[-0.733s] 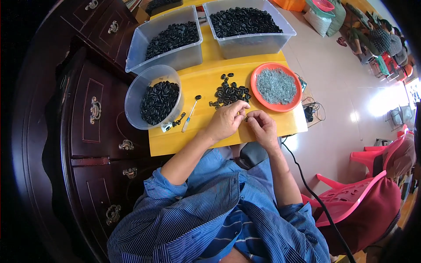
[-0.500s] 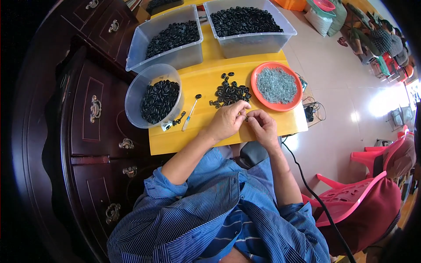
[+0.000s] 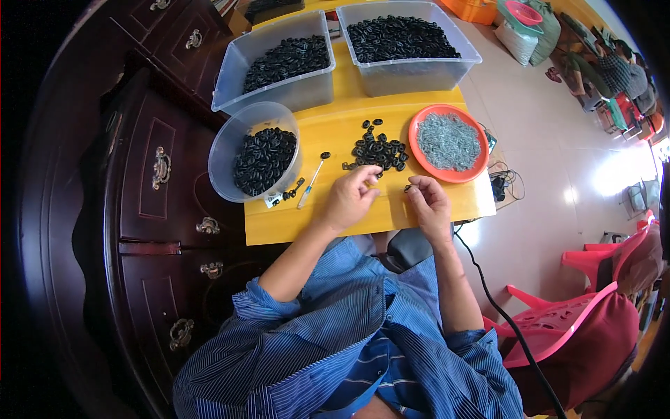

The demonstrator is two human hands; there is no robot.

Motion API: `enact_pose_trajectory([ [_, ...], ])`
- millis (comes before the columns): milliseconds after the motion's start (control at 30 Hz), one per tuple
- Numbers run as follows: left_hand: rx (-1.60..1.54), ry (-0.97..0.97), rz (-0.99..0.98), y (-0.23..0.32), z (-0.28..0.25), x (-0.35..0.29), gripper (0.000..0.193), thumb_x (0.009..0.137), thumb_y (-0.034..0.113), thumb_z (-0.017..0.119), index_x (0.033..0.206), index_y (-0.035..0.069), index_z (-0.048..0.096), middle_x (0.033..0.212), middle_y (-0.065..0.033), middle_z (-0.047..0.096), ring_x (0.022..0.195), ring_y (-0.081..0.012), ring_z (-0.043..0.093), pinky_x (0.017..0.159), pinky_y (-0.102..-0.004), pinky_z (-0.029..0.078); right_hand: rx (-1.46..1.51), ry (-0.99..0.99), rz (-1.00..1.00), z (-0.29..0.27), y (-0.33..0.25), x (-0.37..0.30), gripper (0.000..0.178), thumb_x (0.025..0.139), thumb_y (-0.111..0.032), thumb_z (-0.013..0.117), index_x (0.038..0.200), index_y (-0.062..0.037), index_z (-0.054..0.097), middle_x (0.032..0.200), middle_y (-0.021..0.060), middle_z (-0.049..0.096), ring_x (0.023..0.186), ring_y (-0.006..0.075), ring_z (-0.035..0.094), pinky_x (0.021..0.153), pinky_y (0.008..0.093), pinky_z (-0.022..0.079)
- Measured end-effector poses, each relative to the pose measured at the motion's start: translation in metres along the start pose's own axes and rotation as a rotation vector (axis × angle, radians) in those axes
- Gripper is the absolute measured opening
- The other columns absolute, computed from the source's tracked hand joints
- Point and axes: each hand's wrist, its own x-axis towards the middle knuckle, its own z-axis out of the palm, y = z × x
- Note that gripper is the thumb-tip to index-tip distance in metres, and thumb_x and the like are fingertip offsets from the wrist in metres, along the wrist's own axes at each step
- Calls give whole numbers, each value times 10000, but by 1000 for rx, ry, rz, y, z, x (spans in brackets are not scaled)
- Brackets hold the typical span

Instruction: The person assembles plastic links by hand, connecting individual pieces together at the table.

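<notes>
My left hand (image 3: 349,198) reaches to the near edge of a loose pile of black oval pieces (image 3: 377,149). Its thumb stands apart from the curled fingers, whose tips are beside a black piece at the pile's edge. To the right, my right hand (image 3: 430,207) pinches a small dark piece (image 3: 407,187) between thumb and forefinger, too small to make out fully. Beyond that hand sits an orange-red plate (image 3: 417,158) heaped with tiny silvery-grey parts (image 3: 449,142). A thin screwdriver-like tool (image 3: 312,184) lies left of my left hand, with a black oval piece by its tip.
At the left table edge stands a round clear tub (image 3: 218,157) of black pieces. Two clear bins, left (image 3: 286,96) and right (image 3: 419,75), hold more at the back. Dark wooden drawers (image 3: 150,174) flank the yellow table (image 3: 328,119). A pink chair (image 3: 551,325) stands at right.
My hands have moved apart. The left has drawn back from the right and lies at the pile's edge; the right has shifted slightly right, still pinching the small piece. The whole view has shifted a little.
</notes>
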Motion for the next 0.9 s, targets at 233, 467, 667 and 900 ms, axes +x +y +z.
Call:
enact_pose_trajectory([
  [233,304,77,15,-4,-30,1,281,830,36,725,1106,38,672,917,-134,680,822,-298,684,732,-383,553,-158,-8,-48,-5,1,1,228,977,-28,633,1201,-9,668,975,-9,649,881,57,614,819,227,516],
  [467,506,35,101,-9,-18,11,273,852,150,725,1110,72,679,980,-132,678,873,-355,679,754,-451,554,-201,6,-40,-8,2,2,176,974,-35,632,1143,-11,678,966,-7,644,869,64,603,814,230,506],
  [667,544,55,77,-14,-13,18,204,864,153,703,1047,64,692,924,-121,678,833,-331,680,737,-440,551,-150,11,-8,-7,0,1,106,983,-33,623,1082,-12,654,927,-22,630,840,56,579,785,221,493],
  [900,524,37,-41,-10,-12,22,158,862,152,693,992,63,690,959,-117,693,874,-336,686,761,-449,556,-111,7,-4,-7,-1,2,100,994,-37,613,1088,-9,632,917,-24,629,841,54,584,783,219,496],
])
